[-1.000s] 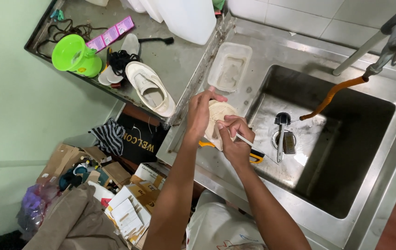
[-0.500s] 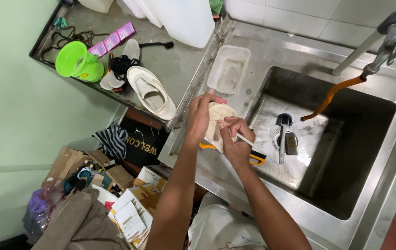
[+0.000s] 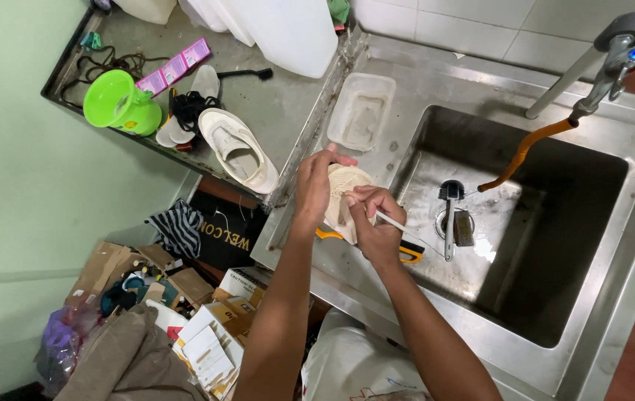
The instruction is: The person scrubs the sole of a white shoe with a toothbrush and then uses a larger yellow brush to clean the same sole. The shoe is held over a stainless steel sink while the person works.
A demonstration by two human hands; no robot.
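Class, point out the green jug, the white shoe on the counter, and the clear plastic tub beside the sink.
green jug (image 3: 118, 104), head view, on its rim.
white shoe (image 3: 237, 148), head view, on its opening.
clear plastic tub (image 3: 362, 113), head view, on its floor.

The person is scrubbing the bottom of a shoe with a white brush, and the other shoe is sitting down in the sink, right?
Not quite. The head view shows the other shoe on the grey counter left of the sink, not in it.

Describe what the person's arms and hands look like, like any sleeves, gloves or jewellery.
Both arms are bare from the lower edge of the picture up to the fingers: no sleeves show, and no gloves. The left hand and right hand carry no ring, watch or bracelet that can be made out. Below the arms, a white garment with a small printed mark shows on the torso.
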